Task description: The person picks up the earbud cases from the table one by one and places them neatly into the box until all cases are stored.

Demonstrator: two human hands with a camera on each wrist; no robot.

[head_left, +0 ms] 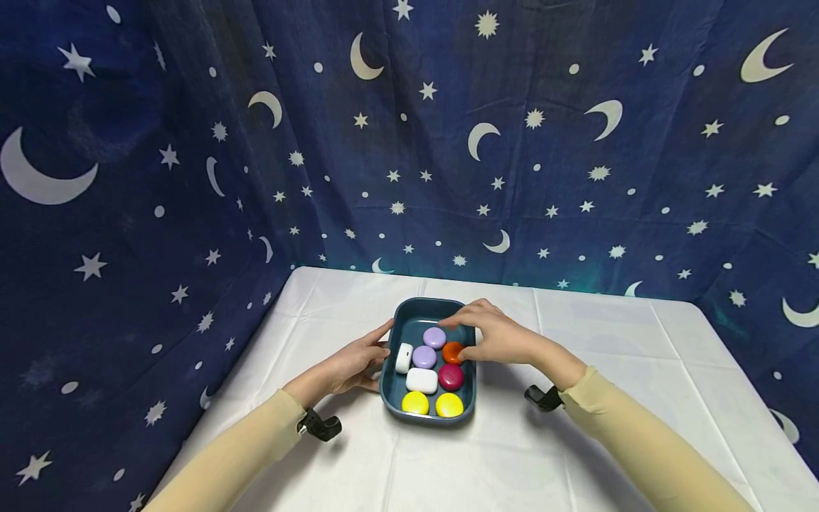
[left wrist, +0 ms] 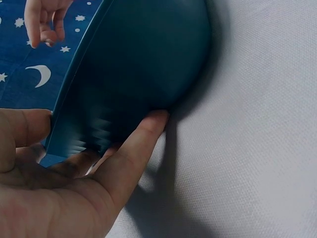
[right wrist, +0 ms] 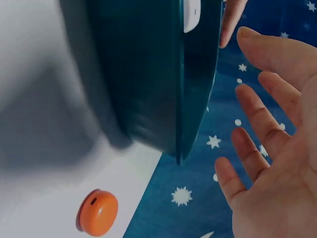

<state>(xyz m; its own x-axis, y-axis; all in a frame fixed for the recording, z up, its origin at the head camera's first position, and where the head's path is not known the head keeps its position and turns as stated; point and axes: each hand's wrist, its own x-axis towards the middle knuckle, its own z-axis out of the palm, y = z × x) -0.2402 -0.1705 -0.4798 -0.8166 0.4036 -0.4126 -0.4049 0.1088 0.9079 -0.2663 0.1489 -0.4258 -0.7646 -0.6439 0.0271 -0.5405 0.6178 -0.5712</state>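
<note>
A dark teal rectangular tray [head_left: 427, 419] stands on the white cloth. My left hand [head_left: 348, 364] touches its left side, the fingers reaching along the outer wall and rim in the left wrist view. Over the tray's right rim, my right hand [head_left: 495, 334] has thumb and fingers spread around an orange rounded piece [head_left: 452, 353]; the right wrist view shows no object between its fingers. Also inside are two lilac rounds [head_left: 434, 338], a dark red round [head_left: 451, 377], two white earbud-like cases [head_left: 421, 381] and two yellow rounds [head_left: 450, 405].
In the right wrist view, an orange rounded case [right wrist: 99, 213] with a small dark slot lies on the cloth beside the tray. White cloth [head_left: 614, 370] covers the table. A dark blue curtain [head_left: 435, 142] with moons and stars hangs behind and to the sides.
</note>
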